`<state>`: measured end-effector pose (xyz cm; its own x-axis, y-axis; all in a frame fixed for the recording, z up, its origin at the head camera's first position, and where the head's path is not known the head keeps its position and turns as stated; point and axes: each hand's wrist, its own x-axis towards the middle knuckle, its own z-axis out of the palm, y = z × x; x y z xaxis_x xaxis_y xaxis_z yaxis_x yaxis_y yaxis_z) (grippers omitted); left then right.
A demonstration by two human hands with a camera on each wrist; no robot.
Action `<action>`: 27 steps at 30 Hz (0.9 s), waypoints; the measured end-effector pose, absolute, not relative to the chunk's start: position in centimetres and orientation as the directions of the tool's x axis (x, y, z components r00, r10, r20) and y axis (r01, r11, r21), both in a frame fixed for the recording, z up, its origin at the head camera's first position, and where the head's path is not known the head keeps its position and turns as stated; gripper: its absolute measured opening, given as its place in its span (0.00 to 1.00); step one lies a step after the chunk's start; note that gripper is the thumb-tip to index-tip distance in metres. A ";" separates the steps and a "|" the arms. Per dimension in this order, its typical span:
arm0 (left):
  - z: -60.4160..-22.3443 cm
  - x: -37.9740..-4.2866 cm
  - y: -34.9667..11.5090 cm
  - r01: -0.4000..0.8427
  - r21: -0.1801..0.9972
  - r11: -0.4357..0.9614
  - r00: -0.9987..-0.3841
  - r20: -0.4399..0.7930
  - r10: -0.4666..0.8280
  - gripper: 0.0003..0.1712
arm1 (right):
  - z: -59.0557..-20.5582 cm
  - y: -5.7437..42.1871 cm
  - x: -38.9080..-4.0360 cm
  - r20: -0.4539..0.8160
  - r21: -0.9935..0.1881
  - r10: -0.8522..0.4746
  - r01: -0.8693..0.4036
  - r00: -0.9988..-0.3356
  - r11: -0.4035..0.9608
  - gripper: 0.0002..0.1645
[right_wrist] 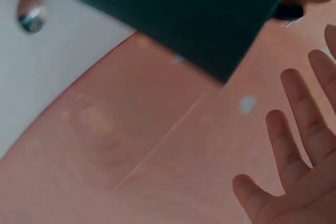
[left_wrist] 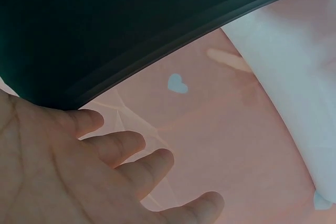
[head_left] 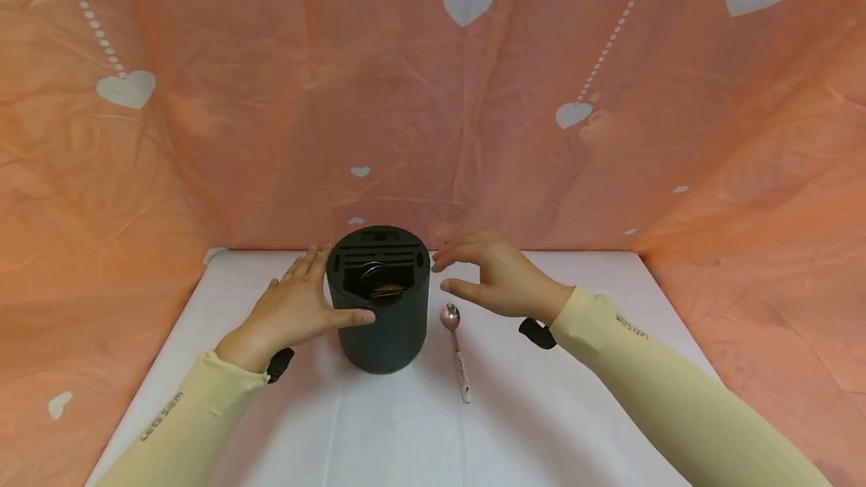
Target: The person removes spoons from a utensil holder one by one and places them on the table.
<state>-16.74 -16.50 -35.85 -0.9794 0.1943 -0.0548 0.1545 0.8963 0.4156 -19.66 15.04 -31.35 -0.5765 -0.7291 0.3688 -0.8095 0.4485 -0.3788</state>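
A dark green-black cylindrical holder (head_left: 383, 337) stands upright on the white table, its slotted top showing a wide opening with shiny metal rims inside. My left hand (head_left: 292, 316) is at its left side, thumb across the front and fingers extended along the side; in the left wrist view those fingers (left_wrist: 144, 174) lie straight beside the dark wall. To the right, my right hand (head_left: 497, 274) is held with fingers spread, fingertips close to the holder's upper rim. A metal spoon (head_left: 456, 340) with a patterned pale handle lies between the holder and the right forearm, bowl pointing away.
White cloth covers the table (head_left: 392, 434). An orange-pink curtain (head_left: 406, 111) with white hearts rises behind its back edge and along both sides. A black strap (head_left: 537, 333) sits under the right wrist, another (head_left: 280, 364) under the left.
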 end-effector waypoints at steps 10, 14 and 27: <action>-35.5 -16.7 -17.1 0.148 0.405 0.902 -0.981 -0.058 0.187 0.83 | -30.3 11.0 -17.5 0.291 -0.270 -0.857 -0.896 -0.424 0.352 0.17; -35.8 -16.5 -17.1 0.149 0.402 0.903 -0.981 -0.053 0.186 0.84 | -30.3 10.5 -17.4 0.267 -0.258 -0.866 -0.897 -0.423 0.358 0.20; -35.9 -16.5 -16.5 0.151 0.414 0.898 -0.979 -0.062 0.193 0.82 | -29.9 10.5 -17.4 0.272 -0.045 -0.868 -0.906 -0.416 0.421 0.23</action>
